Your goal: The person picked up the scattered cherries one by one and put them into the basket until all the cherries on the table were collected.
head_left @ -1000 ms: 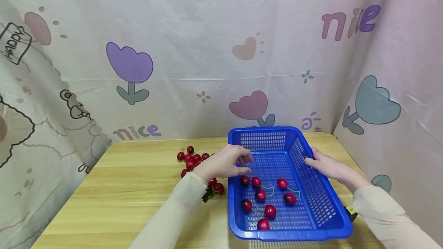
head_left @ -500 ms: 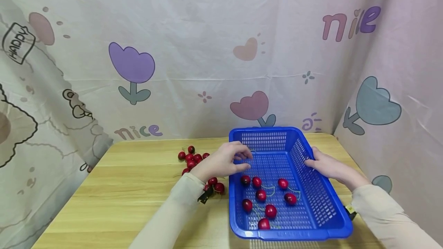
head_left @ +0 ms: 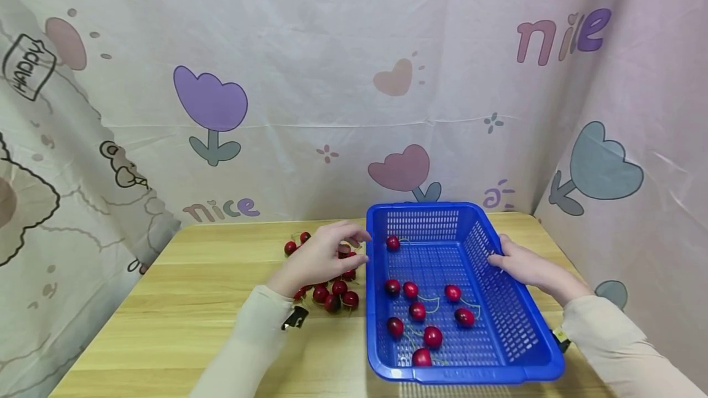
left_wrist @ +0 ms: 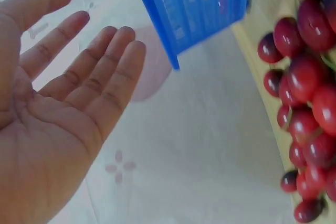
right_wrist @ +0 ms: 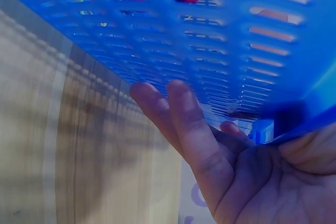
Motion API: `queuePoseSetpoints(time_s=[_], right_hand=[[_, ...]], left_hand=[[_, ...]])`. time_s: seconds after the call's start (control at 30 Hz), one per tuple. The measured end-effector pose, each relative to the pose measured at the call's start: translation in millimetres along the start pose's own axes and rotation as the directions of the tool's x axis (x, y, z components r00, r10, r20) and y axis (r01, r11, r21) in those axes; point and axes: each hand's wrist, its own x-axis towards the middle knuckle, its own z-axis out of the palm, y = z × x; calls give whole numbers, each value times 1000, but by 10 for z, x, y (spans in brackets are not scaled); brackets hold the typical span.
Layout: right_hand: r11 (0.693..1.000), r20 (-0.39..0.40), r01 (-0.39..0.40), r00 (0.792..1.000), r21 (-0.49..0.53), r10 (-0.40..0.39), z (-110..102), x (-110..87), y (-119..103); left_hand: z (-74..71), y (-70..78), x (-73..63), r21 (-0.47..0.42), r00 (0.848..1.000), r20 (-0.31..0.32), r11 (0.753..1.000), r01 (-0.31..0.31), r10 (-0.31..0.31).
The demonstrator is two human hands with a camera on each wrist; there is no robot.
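Observation:
My left hand (head_left: 321, 253) is over the loose pile of red cherries (head_left: 339, 288), just left of the blue plastic basket (head_left: 369, 312). Its fingers are spread and relaxed with nothing between them, as the left wrist view of the palm (left_wrist: 68, 108) shows. With the thumb inside and the fingers along the outer wall, my right hand (head_left: 528, 266) grips the basket's right rim. The right wrist view shows those fingers (right_wrist: 189, 124) against the slotted wall. Several stemmed cherries (head_left: 432, 337) lie on the basket floor, and a single cherry (head_left: 393, 243) sits near its back left corner.
The basket stands on a light wooden table (head_left: 182, 300). Behind and at both sides hangs a pale curtain (head_left: 310, 91) with printed flowers and words. Part of the cherry pile is hidden under my left hand and wrist.
My left hand has moved left, from above the basket's left side to over the pile. A cherry now shows at the basket's back left. My right hand keeps its grip on the rim.

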Motion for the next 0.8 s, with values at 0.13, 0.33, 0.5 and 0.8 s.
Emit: queuePoseSetpoints(time_s=[0.13, 0.33, 0.5, 0.8], right_hand=[[1000, 4, 3, 1000, 0, -3, 4, -1, -1], [1000, 7, 4, 1000, -20, -4, 1, -1, 4], [1000, 10, 5, 1000, -22, -5, 4, -3, 13], [1000, 6, 7, 1000, -1, -7, 10, -13, 8]], left_hand=[[-68, -109, -163, 62, 999, -22, 998, 34, -32], [-122, -304, -391, 148, 997, -4, 986, 80, -80], [-142, -444, -555, 136, 985, 42, 978, 160, -167], [-118, -559, -753, 228, 957, 61, 938, 262, -282]])
